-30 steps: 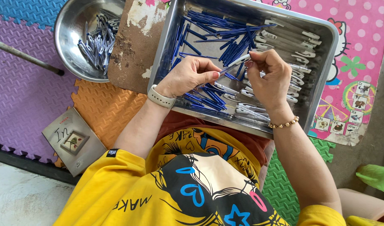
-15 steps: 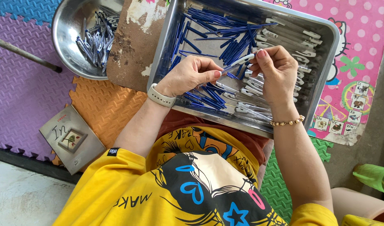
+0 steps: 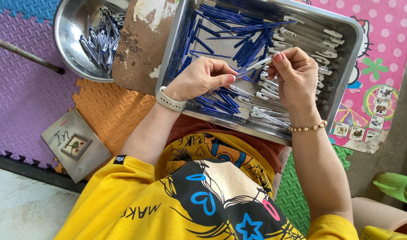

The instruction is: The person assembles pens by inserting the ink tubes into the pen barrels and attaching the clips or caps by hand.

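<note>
— Right, what is pinched between the hands?

— A white pen barrel (image 3: 260, 65) with a blue refill (image 3: 240, 74) at its lower end. The right hand (image 3: 296, 78) grasps the barrel at its upper end with fingertips; the left hand (image 3: 199, 80) clenches the refill between thumb and forefinger.

— Where is that?

— Just above the steel tray (image 3: 345, 84), which rests on the lap. Loose blue refills (image 3: 230, 26) fill its far left part, white barrels (image 3: 310, 38) lie along its right side.

— And further out?

— A round steel bowl (image 3: 68, 49) with more pens sits to the left, on foam mats (image 3: 21, 98). A grey booklet (image 3: 74, 144) lies near the left elbow.
</note>
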